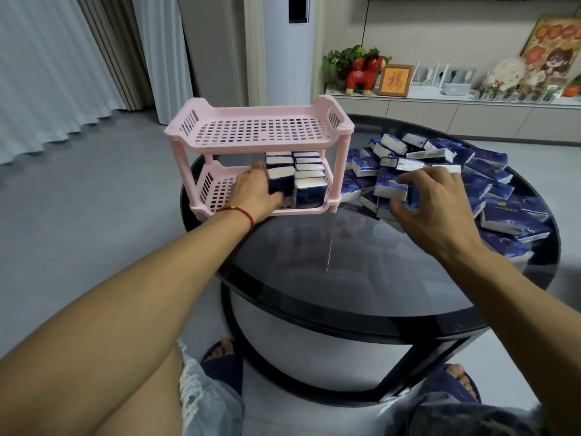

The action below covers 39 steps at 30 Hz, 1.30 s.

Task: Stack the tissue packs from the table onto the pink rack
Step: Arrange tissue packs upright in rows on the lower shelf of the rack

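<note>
A pink two-tier rack (pixel 261 131) stands on the left part of a round black glass table (pixel 330 262). Its top shelf holds nothing. On the right half of its lower shelf stand several dark blue tissue packs (pixel 309 179) in rows. My left hand (pixel 255 191) reaches into the lower shelf and grips the front left pack (pixel 279 180) there. My right hand (pixel 430 199) is over the heap of loose tissue packs (pixel 490 177) on the table's right side, with fingers and thumb curled round one pack (pixel 390 185).
A low cabinet (pixel 456 111) with a red toy horse, a framed picture and ornaments runs along the back wall. A tall white floor unit (pixel 287 48) stands behind the rack. Curtains hang at left. My slippered feet are under the table's near edge.
</note>
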Available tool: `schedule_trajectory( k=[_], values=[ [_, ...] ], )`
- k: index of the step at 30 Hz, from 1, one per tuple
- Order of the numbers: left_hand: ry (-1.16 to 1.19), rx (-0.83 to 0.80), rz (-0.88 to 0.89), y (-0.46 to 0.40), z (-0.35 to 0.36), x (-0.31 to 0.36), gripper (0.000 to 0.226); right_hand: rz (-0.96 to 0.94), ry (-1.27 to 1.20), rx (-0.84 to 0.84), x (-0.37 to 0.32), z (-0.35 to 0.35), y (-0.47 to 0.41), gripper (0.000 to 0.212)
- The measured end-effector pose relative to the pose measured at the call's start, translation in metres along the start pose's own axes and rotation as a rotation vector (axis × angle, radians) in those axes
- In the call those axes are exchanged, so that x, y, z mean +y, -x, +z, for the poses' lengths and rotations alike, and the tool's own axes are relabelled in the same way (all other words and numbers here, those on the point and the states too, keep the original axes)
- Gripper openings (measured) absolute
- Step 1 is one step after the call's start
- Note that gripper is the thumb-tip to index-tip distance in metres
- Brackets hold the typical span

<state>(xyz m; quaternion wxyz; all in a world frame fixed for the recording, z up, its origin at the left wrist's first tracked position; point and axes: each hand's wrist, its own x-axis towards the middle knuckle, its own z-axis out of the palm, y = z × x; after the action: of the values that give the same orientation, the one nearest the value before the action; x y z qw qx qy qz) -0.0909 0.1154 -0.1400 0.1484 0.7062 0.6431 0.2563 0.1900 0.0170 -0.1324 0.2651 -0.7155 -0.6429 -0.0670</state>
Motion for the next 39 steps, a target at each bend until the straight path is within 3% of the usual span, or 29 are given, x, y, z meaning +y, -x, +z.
schedule_trajectory(
  k=[8, 18, 28, 33, 36, 39],
  values=[
    [0.212, 0.110, -0.213, -0.030, 0.015, 0.002, 0.051, 0.064, 0.081, -0.147, 0.006, 0.000, -0.006, 0.055],
    [0.225, 0.040, -0.192, -0.023, 0.011, 0.000, 0.059, 0.045, 0.052, -0.187, 0.016, -0.002, -0.001, 0.062],
    [0.009, -0.059, -0.106, 0.025, -0.010, 0.006, 0.066, -0.089, 0.079, -0.146, 0.018, 0.009, -0.004, 0.060],
    [-0.400, -0.128, -0.008, 0.078, -0.027, 0.035, 0.059, -0.124, 0.069, -0.007, 0.019, 0.004, -0.001, 0.036],
    [-0.419, -0.062, 0.144, 0.099, -0.025, 0.050, 0.051, -0.080, -0.087, 0.016, 0.018, -0.004, 0.000, 0.026],
    [-0.122, -0.107, 0.254, 0.100, -0.018, 0.057, 0.040, 0.053, -0.452, 0.016, 0.007, -0.028, 0.004, 0.026]
  ],
)
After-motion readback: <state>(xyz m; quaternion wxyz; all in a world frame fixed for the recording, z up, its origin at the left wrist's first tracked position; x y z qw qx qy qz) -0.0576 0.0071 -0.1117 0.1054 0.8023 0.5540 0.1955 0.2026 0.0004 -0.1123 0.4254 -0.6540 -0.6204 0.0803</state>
